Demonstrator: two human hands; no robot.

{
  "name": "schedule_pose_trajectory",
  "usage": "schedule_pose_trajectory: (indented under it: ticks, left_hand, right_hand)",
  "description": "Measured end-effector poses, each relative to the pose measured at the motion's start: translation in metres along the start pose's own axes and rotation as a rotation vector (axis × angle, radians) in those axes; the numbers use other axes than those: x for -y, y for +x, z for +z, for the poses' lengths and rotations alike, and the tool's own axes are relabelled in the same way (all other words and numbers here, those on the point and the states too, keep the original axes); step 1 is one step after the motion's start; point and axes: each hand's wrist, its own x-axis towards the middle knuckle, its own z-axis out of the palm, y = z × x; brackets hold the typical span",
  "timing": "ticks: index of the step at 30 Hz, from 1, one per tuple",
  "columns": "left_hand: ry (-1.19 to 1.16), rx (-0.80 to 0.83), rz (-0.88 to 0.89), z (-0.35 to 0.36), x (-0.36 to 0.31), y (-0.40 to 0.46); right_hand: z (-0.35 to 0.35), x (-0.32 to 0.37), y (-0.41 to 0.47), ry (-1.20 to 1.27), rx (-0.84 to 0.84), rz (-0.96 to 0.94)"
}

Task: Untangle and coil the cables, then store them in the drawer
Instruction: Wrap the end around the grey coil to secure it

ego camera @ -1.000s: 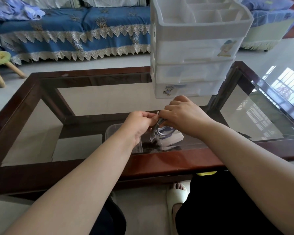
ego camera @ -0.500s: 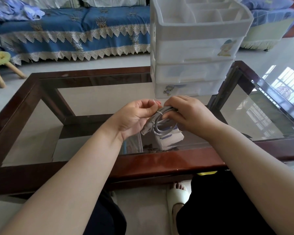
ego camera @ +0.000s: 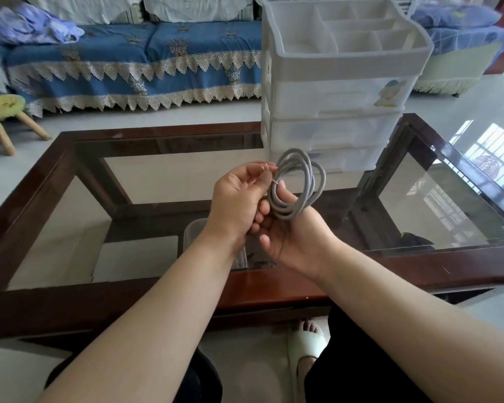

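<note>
Coiled grey cable (ego camera: 296,187) held above glass table (ego camera: 146,181).
Right hand (ego camera: 291,237) grips the coil's lower loops; left hand (ego camera: 239,199) pinches a thin tie at the coil's left edge; drawer unit (ego camera: 338,91) stands behind.

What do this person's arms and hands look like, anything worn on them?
Both forearms are bare from the bottom of the picture up to the wrists: no sleeves show. The left hand and right hand wear no gloves, and no watch, bracelet or ring is visible. The nails look short. Below the arms, dark trousers and a pale open-toed slipper can be seen.
</note>
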Motion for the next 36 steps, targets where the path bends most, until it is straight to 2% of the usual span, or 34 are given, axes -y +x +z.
schedule_pose_trajectory:
  ticks: [3, 5, 7, 9, 11, 14, 16, 18, 19, 21, 23, 24, 27, 29, 32, 34, 36]
  left_hand:
    - [0.153, -0.157, 0.240, -0.004, 0.004, 0.004]
    - [0.399, -0.212, 0.502, -0.008, 0.008, 0.006]
    - [0.576, -0.227, 0.682, -0.008, 0.012, 0.007]
    - [0.641, -0.211, 0.743, -0.008, 0.012, 0.009]
    - [0.695, -0.225, 0.742, -0.008, 0.014, 0.011]
    - [0.688, -0.301, 0.578, -0.008, 0.017, 0.013]
    - [0.527, -0.323, 0.277, -0.005, 0.015, 0.013]
    - [0.242, -0.327, -0.006, 0.000, 0.010, 0.010]
    - [0.126, -0.324, -0.078, 0.003, 0.007, 0.008]
    - [-0.018, -0.319, -0.111, 0.006, 0.003, 0.004]
    - [-0.071, -0.306, -0.062, 0.008, 0.000, 0.001]
    - [-0.080, -0.296, -0.024, 0.008, 0.000, 0.000]
    - [-0.064, -0.273, 0.067, 0.010, 0.000, -0.001]
    - [-0.009, -0.258, 0.144, 0.008, 0.004, 0.000]
    - [0.235, -0.160, 0.346, 0.002, 0.007, 0.003]
    - [0.475, -0.045, 0.487, -0.003, 0.006, 0.005]
    - [0.652, 0.091, 0.608, -0.009, 0.004, 0.007]
  right_hand:
    - [-0.002, 0.016, 0.005, -0.049, 0.013, 0.153]
    - [-0.006, 0.025, 0.005, -0.147, 0.068, 0.203]
    - [-0.010, 0.034, 0.002, -0.308, 0.061, 0.237]
    - [-0.012, 0.040, 0.002, -0.503, -0.033, 0.217]
    - [-0.016, 0.043, 0.004, -0.617, -0.164, 0.076]
    - [-0.021, 0.042, 0.009, -0.581, -0.249, -0.262]
    - [-0.023, 0.042, 0.009, -0.939, -0.278, -0.472]
    - [-0.023, 0.038, 0.013, -1.360, -0.277, -0.633]
    - [-0.024, 0.035, 0.015, -1.493, -0.287, -0.700]
    - [-0.021, 0.030, 0.018, -1.624, -0.390, -0.826]
    - [-0.016, 0.029, 0.018, -1.578, -0.461, -0.907]
    - [-0.012, 0.029, 0.017, -1.477, -0.450, -0.898]
    - [-0.006, 0.031, 0.012, -1.110, -0.404, -0.763]
    - [-0.009, 0.031, 0.012, -0.914, -0.418, -0.607]
    - [-0.009, 0.027, 0.017, -0.577, -0.388, -0.356]
    - [-0.011, 0.030, 0.018, -0.377, -0.301, -0.235]
    - [-0.015, 0.038, 0.016, -0.279, -0.187, -0.068]
